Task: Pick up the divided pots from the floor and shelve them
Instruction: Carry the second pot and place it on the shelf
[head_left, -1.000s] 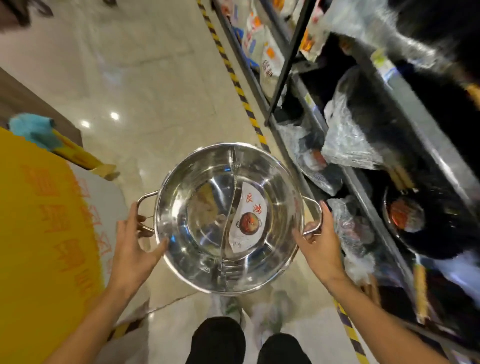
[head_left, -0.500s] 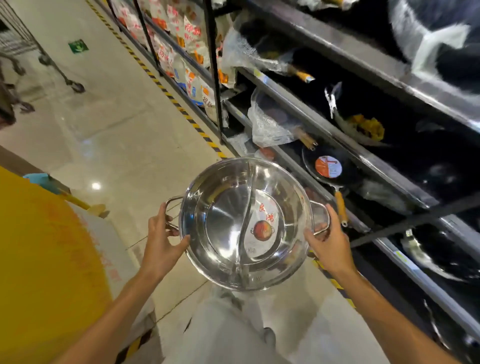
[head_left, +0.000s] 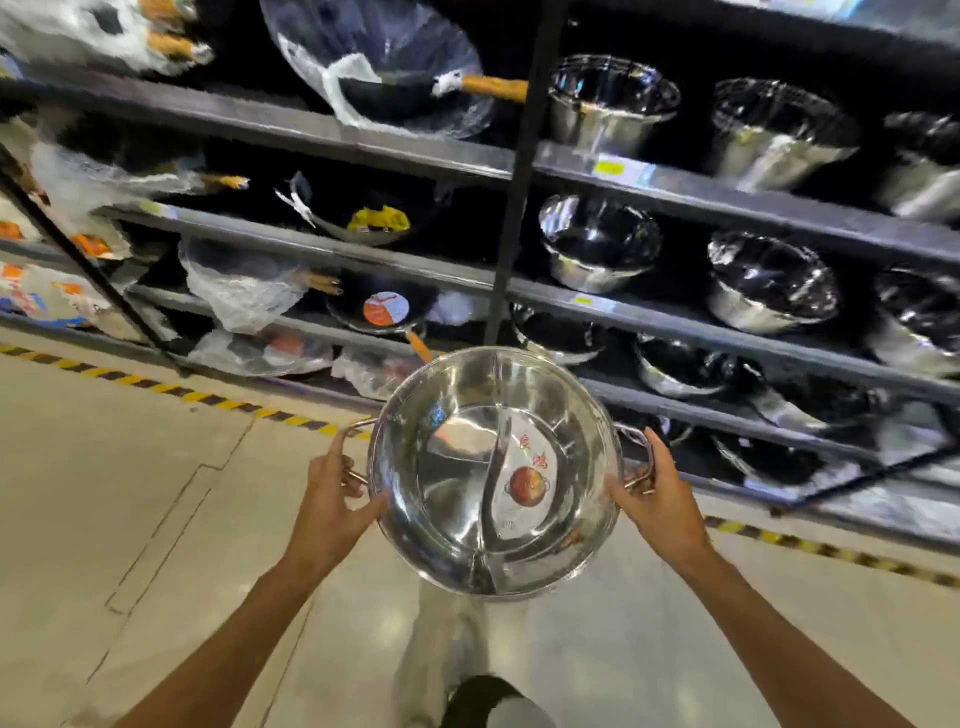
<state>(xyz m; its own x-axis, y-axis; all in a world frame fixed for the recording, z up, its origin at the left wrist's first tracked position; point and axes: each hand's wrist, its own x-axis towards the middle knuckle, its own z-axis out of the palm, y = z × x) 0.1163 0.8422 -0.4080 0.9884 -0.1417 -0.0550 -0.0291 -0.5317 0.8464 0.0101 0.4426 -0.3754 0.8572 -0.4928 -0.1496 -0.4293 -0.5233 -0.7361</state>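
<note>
I hold a shiny steel divided pot (head_left: 457, 483) level in front of me, above the floor. A curved wall splits its inside in two, and a white label with a red pot picture lies in the right half. My left hand (head_left: 327, 493) grips the left wire handle and my right hand (head_left: 657, 499) grips the right one. The pot hangs just in front of the low shelves (head_left: 675, 317) of a dark metal rack.
The rack holds steel bowls and pots (head_left: 597, 249) on the right and plastic-wrapped black pans (head_left: 384, 306) on the left. A black upright post (head_left: 514, 208) divides the bays. Yellow-black tape (head_left: 156, 387) marks the pale tiled floor along the rack's foot.
My view has swung right to face the rack head-on. The pot stays in both hands and is now closer to the shelves with steel bowls.
</note>
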